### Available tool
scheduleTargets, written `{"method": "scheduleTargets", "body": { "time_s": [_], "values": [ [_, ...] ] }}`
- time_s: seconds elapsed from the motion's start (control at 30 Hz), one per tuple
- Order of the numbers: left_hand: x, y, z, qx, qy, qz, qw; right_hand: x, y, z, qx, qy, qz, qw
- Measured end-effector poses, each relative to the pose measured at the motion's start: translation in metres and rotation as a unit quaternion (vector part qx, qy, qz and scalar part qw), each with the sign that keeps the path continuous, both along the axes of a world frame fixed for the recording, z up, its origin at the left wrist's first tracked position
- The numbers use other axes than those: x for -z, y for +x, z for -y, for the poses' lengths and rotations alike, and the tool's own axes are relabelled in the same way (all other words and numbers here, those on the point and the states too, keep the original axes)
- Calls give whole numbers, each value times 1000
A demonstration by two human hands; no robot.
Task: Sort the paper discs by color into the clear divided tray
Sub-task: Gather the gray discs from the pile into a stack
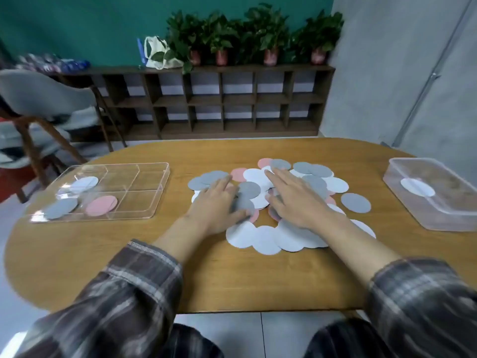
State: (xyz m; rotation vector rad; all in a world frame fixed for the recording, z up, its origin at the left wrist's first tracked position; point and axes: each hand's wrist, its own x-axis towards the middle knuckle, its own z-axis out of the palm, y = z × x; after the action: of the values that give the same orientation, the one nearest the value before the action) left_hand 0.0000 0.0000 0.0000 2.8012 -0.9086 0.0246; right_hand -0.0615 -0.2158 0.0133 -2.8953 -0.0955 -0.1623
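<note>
While both hands lie flat with fingers straight and a little spread, neither grips anything. The left hand (pixel 216 202) presses palm-down on the left part of a loose heap of grey, white and pink round paper discs (pixel 258 177). The right hand (pixel 296 200) rests palm-down just beside it on the middle of the heap, fingers pointing far and left. Both forearms reach forward from plaid sleeves (pixel 134 288) at the near edge. The heap sits on an oval wooden table (pixel 103 267), with a single grey paper disc (pixel 355 202) lying just to its right. Well apart on the left stands the clear divided plastic tray (pixel 165 171), holding white discs (pixel 84 184) in its far left compartment, grey discs (pixel 62 208) in the near left one and pink discs (pixel 101 205) in the next compartment rightward. At the right edge sits a frosted plastic box (pixel 438 218) with one white disc (pixel 417 187) inside.
</note>
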Motion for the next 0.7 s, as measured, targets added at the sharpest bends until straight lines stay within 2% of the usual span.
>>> {"method": "scheduleTargets", "body": {
  "time_s": [0.13, 0.3, 0.5, 0.6, 0.7],
  "values": [
    [16, 2, 0, -18, -49, -14, 999, 19, 4, -4, -20, -12, 13, 1000],
    [18, 20, 2, -16, -120, -23, 992, 30, 27, -5, -30, 22, 35, 999],
    [17, 51, 4, -3, -203, -100, 974, 41, 55, -3, -51, 80, 38, 995],
    [19, 67, 2, 16, -266, -168, 949, 47, 61, 0, -44, 114, 70, 990],
    [28, 79, -1, 18, -358, -238, 903, 52, 60, -1, -47, 191, 120, 973]
  ]
}}
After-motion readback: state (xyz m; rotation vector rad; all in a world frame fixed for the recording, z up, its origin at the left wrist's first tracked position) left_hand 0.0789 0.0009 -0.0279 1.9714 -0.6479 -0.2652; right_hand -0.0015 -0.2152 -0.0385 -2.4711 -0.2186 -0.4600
